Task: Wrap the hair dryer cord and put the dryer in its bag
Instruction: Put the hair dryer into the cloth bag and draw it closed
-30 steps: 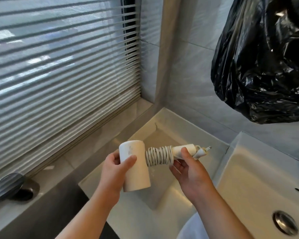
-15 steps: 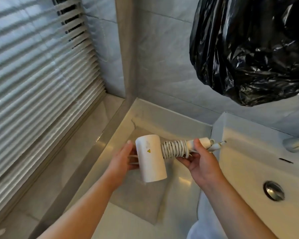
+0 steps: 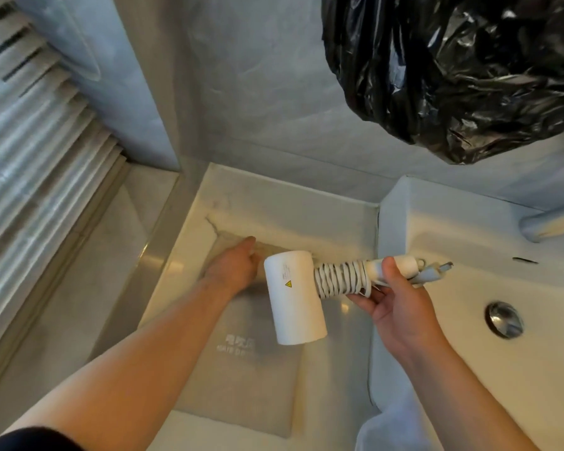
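A white hair dryer (image 3: 293,296) hangs in the air above the counter, its barrel pointing down toward me. Its white cord (image 3: 341,277) is coiled tightly round the handle, and the grey plug (image 3: 435,270) sticks out at the handle's end. My right hand (image 3: 401,307) grips the handle over the coils, thumb on top. A flat grey fabric bag (image 3: 248,379) with pale lettering lies on the counter under the dryer. My left hand (image 3: 236,266) reaches down onto the bag's far end, fingers touching the fabric; whether they pinch it is unclear.
A white sink (image 3: 469,320) with a metal drain (image 3: 503,319) sits to the right. A black plastic bag (image 3: 453,66) hangs at the upper right. Window blinds (image 3: 30,164) cover the left. The white marble counter (image 3: 274,209) runs to the tiled wall.
My left hand has let go of the dryer's barrel and dropped to the grey bag on the counter. My right hand alone now holds the dryer, shifted slightly right.
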Demonstrator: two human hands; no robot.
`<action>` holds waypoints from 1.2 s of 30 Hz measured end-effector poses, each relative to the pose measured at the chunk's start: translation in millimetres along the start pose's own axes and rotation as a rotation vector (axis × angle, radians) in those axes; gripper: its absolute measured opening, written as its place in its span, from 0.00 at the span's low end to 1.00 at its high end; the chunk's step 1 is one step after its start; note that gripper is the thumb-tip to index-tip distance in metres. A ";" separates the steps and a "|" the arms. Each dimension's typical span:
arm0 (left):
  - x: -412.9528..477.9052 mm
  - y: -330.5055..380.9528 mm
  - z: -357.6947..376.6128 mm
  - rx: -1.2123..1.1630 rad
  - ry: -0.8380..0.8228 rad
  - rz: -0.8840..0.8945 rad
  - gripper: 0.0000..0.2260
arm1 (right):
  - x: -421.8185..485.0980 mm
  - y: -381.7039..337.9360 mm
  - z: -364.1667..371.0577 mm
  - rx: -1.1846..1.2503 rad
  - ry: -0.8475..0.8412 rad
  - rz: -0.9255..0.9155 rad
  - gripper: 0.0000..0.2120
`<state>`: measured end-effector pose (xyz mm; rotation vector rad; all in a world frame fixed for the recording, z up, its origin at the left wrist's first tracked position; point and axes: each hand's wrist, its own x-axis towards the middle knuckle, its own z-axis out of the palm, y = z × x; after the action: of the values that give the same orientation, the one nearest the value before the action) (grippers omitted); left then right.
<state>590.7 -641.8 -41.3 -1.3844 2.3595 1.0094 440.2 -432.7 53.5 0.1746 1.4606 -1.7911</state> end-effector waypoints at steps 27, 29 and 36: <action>-120.8 15.5 -18.0 -0.666 0.186 0.072 0.25 | -51.1 -28.9 -2.4 0.210 0.112 -0.158 0.15; -133.9 23.1 -21.2 -0.679 0.170 0.090 0.24 | -58.2 -35.6 5.8 0.245 0.109 -0.168 0.19; -156.0 43.5 -28.7 -0.880 0.239 -0.010 0.17 | -87.1 -31.7 20.8 0.184 0.129 -0.249 0.05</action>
<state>641.1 -540.6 78.2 -1.8497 2.1050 2.1387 485.6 -408.1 133.3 0.2130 1.4573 -2.1524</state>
